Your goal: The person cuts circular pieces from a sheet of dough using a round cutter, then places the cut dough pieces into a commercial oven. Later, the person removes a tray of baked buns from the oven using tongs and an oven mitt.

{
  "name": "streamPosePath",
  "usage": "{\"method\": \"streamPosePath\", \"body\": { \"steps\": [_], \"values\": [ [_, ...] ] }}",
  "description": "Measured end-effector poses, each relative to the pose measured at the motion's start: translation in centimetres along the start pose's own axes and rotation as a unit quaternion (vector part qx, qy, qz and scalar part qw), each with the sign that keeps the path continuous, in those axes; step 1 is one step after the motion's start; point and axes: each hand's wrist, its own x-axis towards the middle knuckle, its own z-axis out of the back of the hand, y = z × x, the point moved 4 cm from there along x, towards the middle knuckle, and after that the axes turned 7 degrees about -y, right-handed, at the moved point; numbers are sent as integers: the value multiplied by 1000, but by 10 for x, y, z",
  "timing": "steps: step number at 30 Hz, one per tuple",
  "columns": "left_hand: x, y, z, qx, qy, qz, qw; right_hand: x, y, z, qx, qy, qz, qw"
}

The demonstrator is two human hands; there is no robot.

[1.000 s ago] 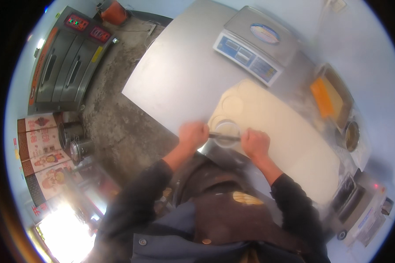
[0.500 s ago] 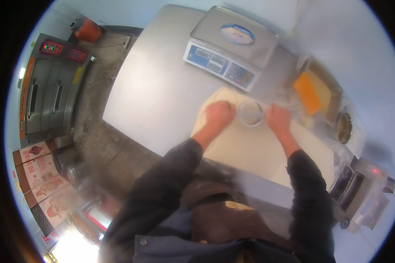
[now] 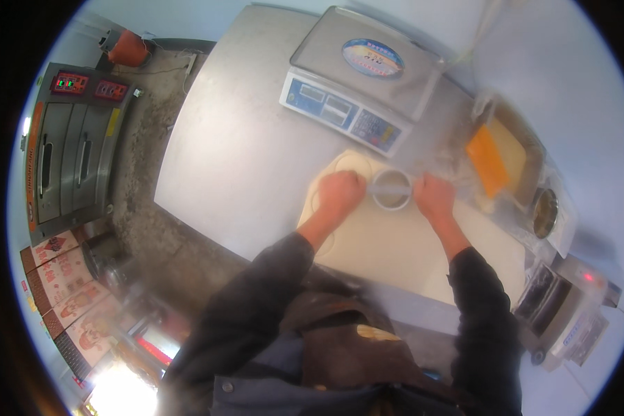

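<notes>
A broad flat sheet of pale dough (image 3: 423, 243) lies on the metal table in front of me. On its far part rests a round ring cutter (image 3: 392, 206) with a bar across its middle. My left hand (image 3: 342, 192) is closed in a fist at the bar's left end, and my right hand (image 3: 434, 197) is closed at its right end. Both hands appear to grip the bar; the fingers hide its ends. Round cut outlines show in the dough beyond and beside my left hand.
A weighing scale (image 3: 357, 83) stands on the far side of the metal table (image 3: 222, 132). At the right are a tray (image 3: 527, 159) with an orange scraper (image 3: 487, 159), a round tin (image 3: 545, 211) and a metal machine (image 3: 561, 312). An oven (image 3: 76, 152) stands at the left.
The view has shifted slightly. Both hands and the ring cutter stay at about the same place on the dough, and the cut outlines now show more sharply.
</notes>
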Motion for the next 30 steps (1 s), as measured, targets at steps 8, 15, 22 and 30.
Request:
{"method": "streamPosePath", "body": {
  "steps": [8,15,22,30],
  "values": [
    [6,1,-7,22,-19,-56,998,-13,-6,-17,13,-60,32,998],
    [-24,-4,9,12,-57,-40,997,-23,-4,-2,52,-112,55,991],
    [-95,0,54,-9,-20,76,997,-61,36,43,87,-81,84,989],
    [-114,35,43,-7,-47,103,994,-65,59,11,73,-32,84,993]
  ]
}}
